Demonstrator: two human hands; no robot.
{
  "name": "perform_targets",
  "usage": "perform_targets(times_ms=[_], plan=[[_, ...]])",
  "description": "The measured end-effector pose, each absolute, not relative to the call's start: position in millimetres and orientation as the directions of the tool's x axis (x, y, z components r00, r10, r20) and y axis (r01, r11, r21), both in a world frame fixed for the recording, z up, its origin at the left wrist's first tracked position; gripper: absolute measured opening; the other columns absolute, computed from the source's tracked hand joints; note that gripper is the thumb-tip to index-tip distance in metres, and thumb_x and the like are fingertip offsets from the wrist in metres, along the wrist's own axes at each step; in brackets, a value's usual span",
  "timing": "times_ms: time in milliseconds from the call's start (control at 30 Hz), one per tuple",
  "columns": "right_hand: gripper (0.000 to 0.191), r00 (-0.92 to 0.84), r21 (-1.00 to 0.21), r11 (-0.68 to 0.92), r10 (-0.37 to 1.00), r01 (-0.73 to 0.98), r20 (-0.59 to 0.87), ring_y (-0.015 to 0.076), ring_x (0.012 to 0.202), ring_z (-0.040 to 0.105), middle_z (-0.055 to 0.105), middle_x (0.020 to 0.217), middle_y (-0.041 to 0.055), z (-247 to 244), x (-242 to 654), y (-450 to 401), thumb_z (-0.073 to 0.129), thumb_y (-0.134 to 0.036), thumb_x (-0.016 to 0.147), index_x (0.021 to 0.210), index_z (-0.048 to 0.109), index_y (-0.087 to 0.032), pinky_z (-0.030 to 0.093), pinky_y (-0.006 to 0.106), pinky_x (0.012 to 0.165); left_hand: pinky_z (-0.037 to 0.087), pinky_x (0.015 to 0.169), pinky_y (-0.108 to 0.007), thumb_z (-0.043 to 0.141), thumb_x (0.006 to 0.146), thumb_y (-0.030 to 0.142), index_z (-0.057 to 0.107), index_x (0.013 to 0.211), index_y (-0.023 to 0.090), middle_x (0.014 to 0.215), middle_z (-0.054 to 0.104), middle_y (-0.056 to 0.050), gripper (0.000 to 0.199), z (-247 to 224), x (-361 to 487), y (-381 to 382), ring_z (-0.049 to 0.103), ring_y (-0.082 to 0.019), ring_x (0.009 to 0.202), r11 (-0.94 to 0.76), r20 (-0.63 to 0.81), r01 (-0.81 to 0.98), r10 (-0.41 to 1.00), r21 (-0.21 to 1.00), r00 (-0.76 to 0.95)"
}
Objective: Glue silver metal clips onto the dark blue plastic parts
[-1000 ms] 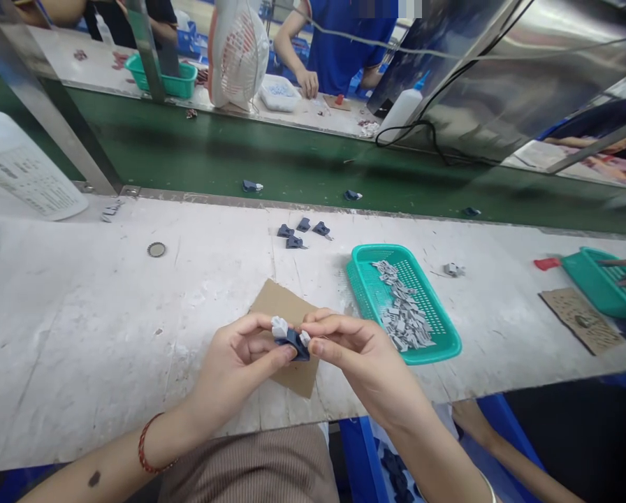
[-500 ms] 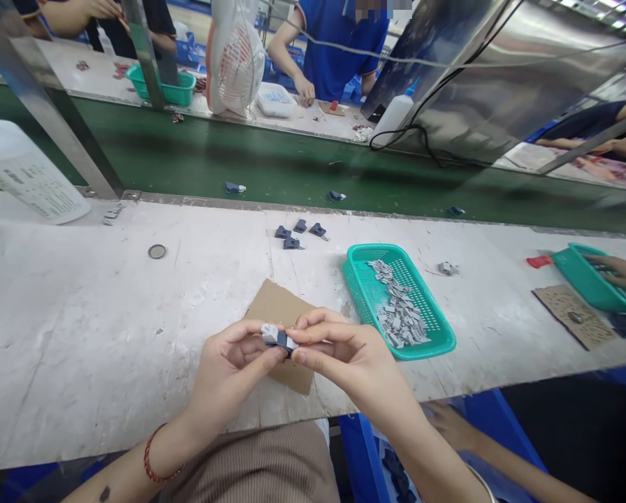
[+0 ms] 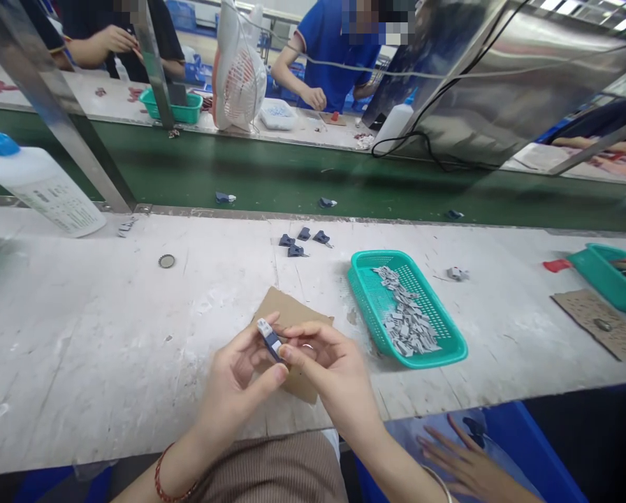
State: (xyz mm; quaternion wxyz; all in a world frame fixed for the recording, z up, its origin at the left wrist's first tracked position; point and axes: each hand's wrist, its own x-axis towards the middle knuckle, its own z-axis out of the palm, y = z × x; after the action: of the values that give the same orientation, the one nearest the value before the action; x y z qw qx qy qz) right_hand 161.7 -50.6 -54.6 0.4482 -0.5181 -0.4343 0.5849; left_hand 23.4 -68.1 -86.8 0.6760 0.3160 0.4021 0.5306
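Between my hands, above the cardboard piece [image 3: 302,384], is a small dark blue plastic part [image 3: 269,341] with light grey pieces on it, tilted with its grey end up and to the left. My left hand [image 3: 234,370] steadies it with the fingertips, thumb near its lower end. The thumb and fingers of my right hand [image 3: 328,363] pinch its lower right side. To the right stands a green basket [image 3: 359,300] with many small grey pieces [image 3: 404,314]. Several similar dark blue parts [image 3: 295,250] lie beyond the cardboard.
A white bottle [image 3: 51,188] with a blue cap leans at left near a metal post. A bottle cap [image 3: 167,261] lies on the white table. Behind runs a green belt [image 3: 271,175] carrying more blue parts. A co-worker's hand [image 3: 460,454] is over a blue bin [image 3: 533,447] at lower right.
The blue part has turned from nearly level to steeply tilted between my fingers. My left thumb has moved lower. The co-worker's hand now lies spread over the bin.
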Motion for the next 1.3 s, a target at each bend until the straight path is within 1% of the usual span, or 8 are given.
perform_targets(times_ms=[233, 500, 600, 700, 833, 1000, 1200, 1300], plan=[[0.015, -0.118, -0.986, -0.165, 0.98, -0.013, -0.162, 0.0178, 0.078, 0.07, 0.077, 0.088, 0.0044, -62, 171, -56, 0.07, -0.036, 0.084, 0.092, 0.076, -0.024, 0.059, 0.033, 0.077, 0.056, 0.081, -0.027, 0.076, 0.079, 0.031, 0.068, 0.108, 0.02, 0.093, 0.075, -0.005, 0.032, -94, 19, -64, 0.071, -0.018, 0.089, 0.237, -0.253, -0.369, 0.968, 0.899, 0.006], [0.018, 0.358, -0.901, -0.035, 0.924, 0.432, 0.136, 0.0219, 0.083, 0.068, 0.073, 0.093, 0.0042, -63, 268, -40, 0.065, -0.041, 0.084, 0.091, 0.074, -0.027, 0.056, 0.037, 0.081, 0.053, 0.089, -0.033, 0.074, 0.076, 0.04, 0.067, 0.111, 0.019, 0.103, 0.075, -0.008, 0.041, -109, -53, -62, 0.069, -0.024, 0.1, 0.219, -0.192, 0.018, 0.886, 0.976, -0.421], [0.029, 0.345, -0.696, -0.151, 0.927, 0.701, 0.146, 0.0285, 0.091, 0.068, 0.073, 0.104, 0.0087, -66, 318, -24, 0.057, -0.044, 0.084, 0.097, 0.073, -0.024, 0.054, 0.044, 0.084, 0.051, 0.094, -0.042, 0.068, 0.079, 0.048, 0.061, 0.119, 0.019, 0.106, 0.073, -0.01, 0.051, -111, -103, -61, 0.068, -0.03, 0.104, 0.408, -0.162, 0.335, 0.806, 0.849, -0.569], [0.039, 0.165, -0.44, -0.135, 0.986, 0.888, 0.029, 0.0351, 0.097, 0.067, 0.072, 0.108, 0.0139, -79, 358, -7, 0.052, -0.046, 0.083, 0.104, 0.072, -0.02, 0.054, 0.05, 0.081, 0.051, 0.087, -0.049, 0.059, 0.082, 0.053, 0.058, 0.119, 0.019, 0.097, 0.071, -0.01, 0.05, -112, -144, -56, 0.067, -0.035, 0.094, 0.568, -0.023, 0.628, 0.751, 0.532, -0.66], [0.04, -0.015, -0.247, 0.027, 0.999, 0.969, 0.048, 0.0381, 0.102, 0.064, 0.071, 0.106, 0.0155, -102, 380, 8, 0.05, -0.046, 0.082, 0.101, 0.072, -0.019, 0.05, 0.056, 0.088, 0.052, 0.077, -0.047, 0.047, 0.088, 0.052, 0.064, 0.11, 0.02, 0.109, 0.061, -0.013, 0.043, -109, -168, -50, 0.065, -0.032, 0.084, 0.512, 0.055, 0.795, 0.829, 0.326, -0.557], [0.03, -0.05, -0.3, 0.051, 0.999, 0.952, 0.01, 0.0316, 0.088, 0.068, 0.069, 0.098, 0.013, -108, 381, 16, 0.048, -0.038, 0.083, 0.087, 0.072, -0.02, 0.056, 0.046, 0.076, 0.05, 0.067, -0.048, 0.043, 0.087, 0.065, 0.061, 0.121, 0.026, 0.125, 0.047, -0.015, 0.055, -85, -152, -34, 0.063, -0.037, 0.089, 0.557, 0.083, 0.821, 0.818, 0.129, -0.569], [0.03, -0.03, -0.367, 0.029, 1.0, 0.93, 0.001, 0.0249, 0.065, 0.067, 0.068, 0.093, 0.0117, -110, 388, 17, 0.044, -0.034, 0.083, 0.085, 0.07, -0.02, 0.054, 0.04, 0.061, 0.047, 0.09, -0.037, 0.036, 0.095, 0.038, 0.059, 0.122, 0.019, 0.125, 0.057, -0.013, 0.04, -71, -112, 86, 0.057, -0.03, 0.113, 0.019, 0.187, 0.966, 0.98, 0.258, -0.07], [0.031, 0.006, -0.382, 0.003, 1.0, 0.924, 0.024, 0.0256, 0.067, 0.068, 0.068, 0.093, 0.0129, -109, 389, 11, 0.044, -0.036, 0.083, 0.085, 0.071, -0.02, 0.055, 0.04, 0.061, 0.037, 0.105, -0.046, 0.042, 0.09, 0.024, 0.055, 0.129, 0.014, 0.138, 0.049, -0.019, 0.042, -80, -114, 168, 0.045, -0.036, 0.128, 0.027, 0.154, 0.97, 0.986, 0.242, -0.066]])
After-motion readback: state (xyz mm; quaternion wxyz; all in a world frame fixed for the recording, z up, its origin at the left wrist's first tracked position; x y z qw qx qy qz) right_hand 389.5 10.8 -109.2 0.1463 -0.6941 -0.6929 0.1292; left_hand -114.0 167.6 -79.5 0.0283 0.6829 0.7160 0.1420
